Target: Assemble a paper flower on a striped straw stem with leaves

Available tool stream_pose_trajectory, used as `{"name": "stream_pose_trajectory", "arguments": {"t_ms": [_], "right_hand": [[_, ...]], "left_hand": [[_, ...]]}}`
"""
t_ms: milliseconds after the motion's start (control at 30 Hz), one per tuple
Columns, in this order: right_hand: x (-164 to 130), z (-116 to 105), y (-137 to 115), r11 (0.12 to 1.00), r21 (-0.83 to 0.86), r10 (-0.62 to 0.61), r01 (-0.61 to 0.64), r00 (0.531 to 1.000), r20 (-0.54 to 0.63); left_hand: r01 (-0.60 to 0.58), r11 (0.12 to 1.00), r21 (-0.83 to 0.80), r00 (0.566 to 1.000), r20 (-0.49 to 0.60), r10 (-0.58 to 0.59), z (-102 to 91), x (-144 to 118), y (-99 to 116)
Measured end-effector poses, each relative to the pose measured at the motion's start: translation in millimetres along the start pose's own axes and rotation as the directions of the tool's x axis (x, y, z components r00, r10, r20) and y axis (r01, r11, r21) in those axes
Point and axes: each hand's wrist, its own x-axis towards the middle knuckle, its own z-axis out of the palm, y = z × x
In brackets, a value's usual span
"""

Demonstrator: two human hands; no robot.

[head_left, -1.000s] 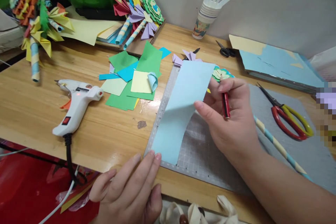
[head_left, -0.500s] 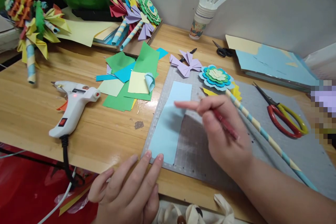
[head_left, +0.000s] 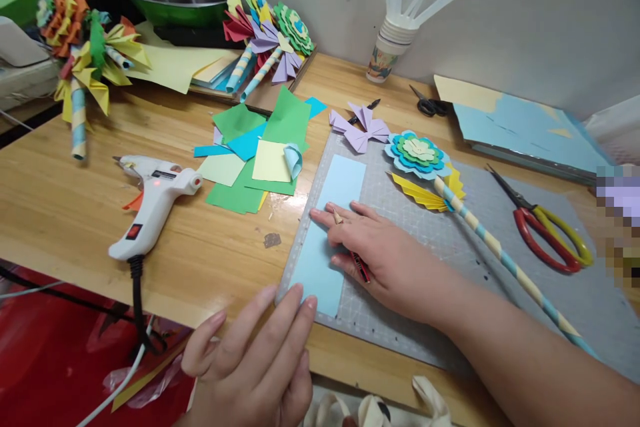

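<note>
Light-blue paper strip (head_left: 327, 230) lies flat along the left edge of the grey cutting mat (head_left: 400, 293), long side running away from the person. Right hand (head_left: 380, 253) presses palm-down on the strip's middle, fingers spread, with a red pencil (head_left: 357, 265) tucked under them (only its tip and part of the barrel show). Left hand (head_left: 255, 360) rests open at the near end, fingertips on the strip's near corner, holding nothing. To do this well, judged from the lie of things: keep both hands' pressure even so the strip stays square to the mat's grid lines, and smooth outward from the middle rather than dragging a corner. Bench (head_left: 75, 213) is pale varnished wood. Left of the mat sits a white glue gun (head_left: 153, 203), cord trailing off the near edge, and a loose pile of green, yellow and blue paper scraps (head_left: 255, 153). On the mat: a layered paper flower (head_left: 417, 153) on a striped stem, a lilac paper bow (head_left: 360, 127), red-handled scissors (head_left: 545, 237). Behind, more paper flowers and a grey wall.
</note>
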Motion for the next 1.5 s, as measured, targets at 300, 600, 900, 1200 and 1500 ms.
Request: {"name": "stream_pose_trajectory", "arguments": {"t_ms": [300, 600, 900, 1200, 1500], "right_hand": [[3, 0, -2, 0.994, 0.105, -0.024, 0.024, 1.000, 0.002], [18, -11, 3, 0.624, 0.732, 0.703, -0.274, 0.606, -0.372], [32, -3, 11, 0.736, 0.677, 0.467, -0.020, 0.739, -0.486], [35, 6, 21, 0.850, 0.502, 0.417, -0.157, 0.784, -0.460], [41, 6, 21, 0.897, 0.400, 0.382, -0.188, 0.785, -0.488]], "left_hand": [[0.010, 0.998, -0.070, 1.000, 0.020, -0.009, 2.7, -8, 0], [0.073, 0.989, -0.127, 0.997, 0.003, -0.074, 3.7, -9, 3], [0.067, 0.989, -0.130, 0.998, -0.006, -0.069, 3.7, -8, 3], [0.057, 0.993, -0.103, 0.998, -0.028, -0.060, 5.4, -8, 1], [0.058, 0.996, -0.071, 0.997, -0.044, -0.061, 4.7, -8, 2]]}}
